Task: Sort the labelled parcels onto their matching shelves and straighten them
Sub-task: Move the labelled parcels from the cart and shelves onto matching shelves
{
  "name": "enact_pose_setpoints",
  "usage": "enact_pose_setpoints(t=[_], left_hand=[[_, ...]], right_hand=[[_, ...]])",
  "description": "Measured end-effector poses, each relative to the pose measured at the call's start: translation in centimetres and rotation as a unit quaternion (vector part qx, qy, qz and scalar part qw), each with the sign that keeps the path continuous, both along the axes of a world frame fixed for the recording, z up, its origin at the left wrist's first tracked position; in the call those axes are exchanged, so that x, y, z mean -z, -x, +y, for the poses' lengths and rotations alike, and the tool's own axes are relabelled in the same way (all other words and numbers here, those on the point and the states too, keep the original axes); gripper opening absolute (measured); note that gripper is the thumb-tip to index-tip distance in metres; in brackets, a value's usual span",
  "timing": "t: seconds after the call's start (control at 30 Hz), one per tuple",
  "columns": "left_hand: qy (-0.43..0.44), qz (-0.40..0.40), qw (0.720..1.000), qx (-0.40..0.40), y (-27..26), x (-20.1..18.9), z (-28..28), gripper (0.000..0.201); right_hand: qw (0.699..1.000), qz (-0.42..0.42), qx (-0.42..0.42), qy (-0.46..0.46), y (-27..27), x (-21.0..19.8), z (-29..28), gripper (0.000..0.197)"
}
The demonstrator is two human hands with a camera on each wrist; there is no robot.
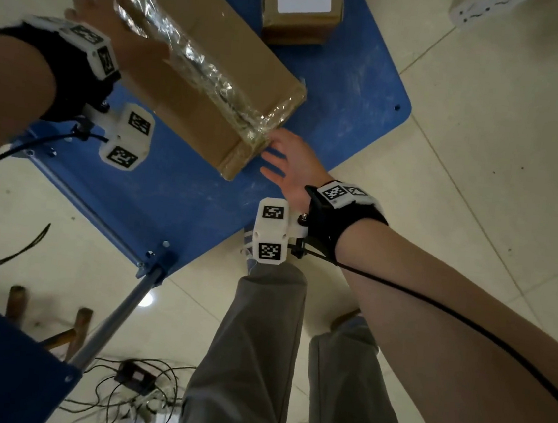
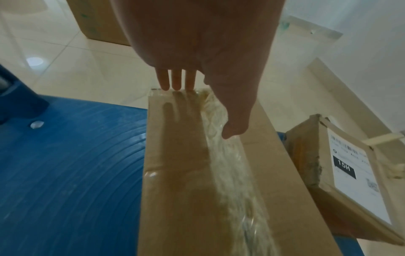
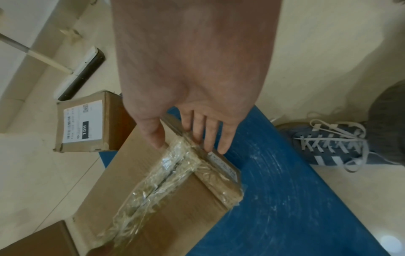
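A long cardboard parcel (image 1: 209,76) (image 2: 197,173) (image 3: 153,190), sealed with crinkled clear tape, lies slantwise on a blue platform (image 1: 345,91) (image 2: 65,173) (image 3: 295,199). My left hand (image 1: 114,25) (image 2: 206,107) lies on its far left end, fingers straight out to the end edge and thumb on the tape. My right hand (image 1: 276,157) (image 3: 188,140) is at the near right end, straight fingers against the end face and thumb on the top edge. A smaller parcel (image 1: 302,10) (image 2: 342,173) (image 3: 87,121) with a white label reading 15H sits at the platform's far edge.
The platform's metal handle (image 1: 115,318) slants down at lower left, beside a wooden stool (image 1: 52,322) and a tangle of cables (image 1: 139,382). Another carton (image 2: 103,20) stands on the tiled floor. A floor squeegee (image 3: 83,69) lies by the wall. My legs stand at the platform's near corner.
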State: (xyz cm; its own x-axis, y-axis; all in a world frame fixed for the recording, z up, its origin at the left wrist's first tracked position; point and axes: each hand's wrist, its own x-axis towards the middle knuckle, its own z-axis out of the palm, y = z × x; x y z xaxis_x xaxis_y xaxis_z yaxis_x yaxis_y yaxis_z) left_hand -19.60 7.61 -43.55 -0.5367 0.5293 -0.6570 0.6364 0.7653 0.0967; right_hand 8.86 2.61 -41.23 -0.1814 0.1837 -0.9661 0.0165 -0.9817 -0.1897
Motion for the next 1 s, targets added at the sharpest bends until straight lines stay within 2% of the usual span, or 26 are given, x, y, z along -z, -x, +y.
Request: enact_pose_setpoints(t=[0.07,0.1,0.13,0.2,0.23,0.3,0.37,0.47,0.57,0.6,0.7,0.77,0.87,0.93,1.0], left_hand=[[0.032,-0.004,0.999,-0.024,-1.1,-0.4,-0.2,0.09],[0.023,-0.006,0.998,-0.052,-1.6,-0.6,-0.9,0.094],[0.028,-0.015,0.997,-0.071,-2.4,-1.1,-1.3,0.086],[0.026,-0.037,0.995,-0.089,-3.3,-1.5,-2.4,0.052],[0.019,-0.046,0.993,-0.109,-3.7,-1.9,-3.3,0.045],[-0.031,-0.055,0.988,-0.139,-4.8,-2.1,-5.0,0.058],[-0.086,-0.038,0.982,-0.164,-6.1,-2.4,-6.8,0.07],[-0.087,-0.034,0.974,-0.207,-8.9,-3.7,-9.3,0.052],[-0.079,-0.063,0.967,-0.233,-11.3,-5.0,-11.3,0.062],[-0.085,-0.073,0.965,-0.239,-12.2,-5.6,-11.8,0.062],[-0.116,-0.099,0.958,-0.244,-14.8,-7.0,-12.9,0.041],[-0.139,-0.128,0.952,-0.24,-16.6,-8.2,-12.9,0.038],[-0.158,-0.181,0.945,-0.22,-19.3,-10.5,-11.8,0.034],[-0.176,-0.24,0.93,-0.214,-21.7,-12.3,-10.9,0.024],[-0.201,-0.281,0.914,-0.21,-24.8,-14.3,-9.9,0.023]], right_hand=[[1.0,-0.021,-0.007,0.006,-0.4,-0.2,-0.5,0.035],[0.999,-0.033,-0.007,0.008,-0.6,-0.3,-0.8,0.036],[0.999,-0.046,-0.005,0.013,-0.9,-0.4,-1.1,0.036],[0.997,-0.072,0.01,0.026,-1.7,-0.3,-1.8,0.033],[0.996,-0.078,0.017,0.033,-2.1,-0.4,-2.3,0.029],[0.995,-0.082,0.035,0.046,-3.2,-0.5,-3.0,0.019],[0.993,-0.093,0.045,0.05,-4.2,-1.2,-3.8,0.019],[0.992,-0.118,0.035,0.043,-6.2,-2.1,-5.1,0.025],[0.99,-0.137,0.025,0.03,-8.8,-3.6,-5.7,0.036],[0.99,-0.129,0.039,0.027,-9.9,-4.2,-5.8,0.043],[0.987,-0.107,0.113,0.033,-13.4,-6.0,-6.0,0.069],[0.984,-0.106,0.143,0.031,-15.8,-7.4,-5.9,0.077],[0.978,-0.122,0.166,0.019,-19.0,-9.4,-5.7,0.079],[0.971,-0.141,0.192,0.015,-21.5,-10.9,-5.9,0.073],[0.961,-0.153,0.232,0.015,-24.5,-12.1,-6.5,0.072]])
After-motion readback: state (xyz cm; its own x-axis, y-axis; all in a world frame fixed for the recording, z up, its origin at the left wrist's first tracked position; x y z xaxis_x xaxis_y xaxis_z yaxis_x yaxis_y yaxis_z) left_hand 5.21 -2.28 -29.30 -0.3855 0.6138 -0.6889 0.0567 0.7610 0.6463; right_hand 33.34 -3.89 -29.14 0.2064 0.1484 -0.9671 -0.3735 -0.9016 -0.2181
